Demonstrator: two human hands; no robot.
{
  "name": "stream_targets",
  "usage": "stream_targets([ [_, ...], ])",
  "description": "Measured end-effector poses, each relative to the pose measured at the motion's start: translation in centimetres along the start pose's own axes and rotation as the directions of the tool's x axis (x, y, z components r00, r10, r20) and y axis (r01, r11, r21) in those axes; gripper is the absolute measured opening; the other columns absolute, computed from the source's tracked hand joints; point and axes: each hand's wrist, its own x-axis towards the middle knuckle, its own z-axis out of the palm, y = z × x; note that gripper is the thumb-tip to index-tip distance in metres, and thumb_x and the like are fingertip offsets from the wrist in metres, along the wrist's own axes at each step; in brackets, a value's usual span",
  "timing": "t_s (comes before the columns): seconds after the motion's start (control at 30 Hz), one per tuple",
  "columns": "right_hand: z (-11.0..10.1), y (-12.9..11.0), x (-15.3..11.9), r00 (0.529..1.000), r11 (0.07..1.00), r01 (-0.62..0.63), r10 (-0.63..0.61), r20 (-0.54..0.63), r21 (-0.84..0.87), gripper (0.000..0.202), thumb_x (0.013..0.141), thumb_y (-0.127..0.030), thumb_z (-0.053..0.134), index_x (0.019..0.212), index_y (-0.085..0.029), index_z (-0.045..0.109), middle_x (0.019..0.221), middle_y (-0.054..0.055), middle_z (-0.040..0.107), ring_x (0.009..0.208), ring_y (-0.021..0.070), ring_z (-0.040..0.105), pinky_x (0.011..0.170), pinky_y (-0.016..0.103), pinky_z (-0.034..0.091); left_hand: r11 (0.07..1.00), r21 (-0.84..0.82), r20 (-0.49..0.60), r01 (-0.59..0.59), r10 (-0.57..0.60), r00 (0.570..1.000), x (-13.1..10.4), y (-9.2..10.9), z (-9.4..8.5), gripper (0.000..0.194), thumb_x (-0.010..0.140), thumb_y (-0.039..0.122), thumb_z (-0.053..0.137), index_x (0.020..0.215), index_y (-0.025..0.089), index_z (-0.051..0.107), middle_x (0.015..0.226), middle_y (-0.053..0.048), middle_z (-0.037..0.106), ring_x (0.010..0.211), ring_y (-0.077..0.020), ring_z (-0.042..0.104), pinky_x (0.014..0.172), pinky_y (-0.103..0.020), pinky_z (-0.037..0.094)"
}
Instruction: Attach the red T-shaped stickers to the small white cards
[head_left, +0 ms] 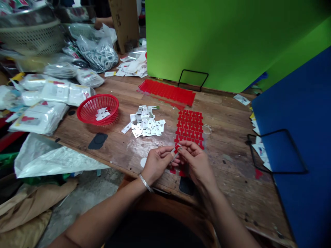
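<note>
My left hand [157, 162], with a silver bracelet at its wrist, pinches a small pale card [175, 157] between thumb and fingers. At the card's upper end the closed fingertips of my right hand [196, 159] meet it. Some red shows between the hands; I cannot tell whether it is a loose piece or the sheet behind. Just beyond and under the hands lies a sheet of red T-shaped pieces [190, 124]. Left of that sheet is a loose pile of small white and grey cards [146, 124].
A red plastic basket [85, 120] with several cards stands on the wooden table [227, 137] at left. Red strips [167, 93] lie at the back, near a black wire stand [193, 71]. Plastic packets [55, 90] crowd the far left. Green [219, 41] and blue [297, 103] panels bound the table.
</note>
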Motion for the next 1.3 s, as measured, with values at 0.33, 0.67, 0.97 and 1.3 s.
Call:
stream_targets([
  [0.33, 1.1, -0.1, 0.9, 0.994, 0.977, -0.007, 0.031, 0.109, -0.215, 0.027, 0.068, -0.042, 0.073, 0.08, -0.017, 0.071, 0.062, 0.0, 0.064, 0.048, 0.0083, 0.049, 0.045, 0.02, 0.039, 0.934, 0.339, -0.032, -0.116, 0.135, 0.99, 0.2, 4.0, -4.3, 0.042, 0.071, 0.039, 0.07, 0.101, 0.01, 0.068, 0.067, -0.007, 0.068, 0.057, -0.0139, 0.061, 0.058, -0.025, 0.051],
  [0.67, -0.5, -1.4, 8.0, 0.94, 0.696, 0.323, -0.314, 0.133, -0.641, 0.031, 0.072, -0.045, 0.058, 0.076, -0.016, 0.068, 0.068, 0.005, 0.068, 0.057, 0.0161, 0.058, 0.053, 0.027, 0.046, 0.024, 0.991, 0.04, -0.133, 0.89, 0.454, 0.1, 14.8, -14.1, 0.031, 0.084, 0.026, 0.055, 0.111, 0.015, 0.064, 0.124, -0.008, 0.06, 0.117, -0.0259, 0.053, 0.104, -0.041, 0.038],
  [0.97, -0.8, -2.6, 14.4, 0.891, 0.477, 0.399, -0.404, 0.208, -0.783, 0.014, 0.07, -0.027, 0.056, 0.067, -0.018, 0.067, 0.07, 0.005, 0.068, 0.069, 0.0198, 0.06, 0.069, 0.032, 0.044, 0.185, 0.895, 0.22, -0.405, 0.607, 0.764, 0.9, 3.4, -9.0, 0.017, 0.088, 0.023, 0.051, 0.097, 0.017, 0.066, 0.093, -0.007, 0.064, 0.091, -0.0183, 0.058, 0.081, -0.031, 0.047],
  [1.3, -0.9, -3.0, 8.3, 0.939, 0.639, 0.341, -0.204, 0.277, -0.689, 0.016, 0.072, -0.031, 0.06, 0.08, -0.018, 0.066, 0.077, 0.004, 0.068, 0.068, 0.0168, 0.06, 0.065, 0.029, 0.046, 0.265, 0.853, 0.311, -0.449, 0.434, 0.846, 0.7, 0.6, -6.4, 0.018, 0.089, 0.021, 0.05, 0.099, 0.019, 0.064, 0.094, -0.006, 0.058, 0.094, -0.0183, 0.051, 0.084, -0.032, 0.044],
])
